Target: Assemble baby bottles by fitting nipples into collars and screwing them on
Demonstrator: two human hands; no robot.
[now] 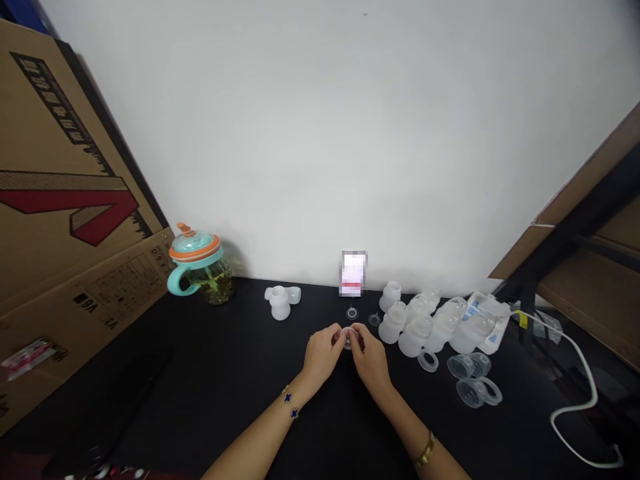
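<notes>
Above the black tabletop, my left hand (323, 352) and my right hand (369, 357) meet. Both have their fingers closed around a small translucent bottle ring (349, 338), whose details are partly covered by the fingertips. Just beyond lie two flat round silicone pieces: one disc (352, 313) straight ahead, another disc (375, 320) slightly right. Several translucent white baby bottles (415, 335) stand to the right of my right hand. A loose bottle collar (429, 361) lies in front of them, near some transparent bottle caps (463, 366).
A white bottle-shaped piece (281, 305) stands left of centre, other white parts behind it. Farther left is a glass teapot (203, 270) with a turquoise handle. A blurred phone-like screen (353, 273) leans on the wall. A white cable (583, 407) curls at right; a cardboard box (75, 200) rises at left.
</notes>
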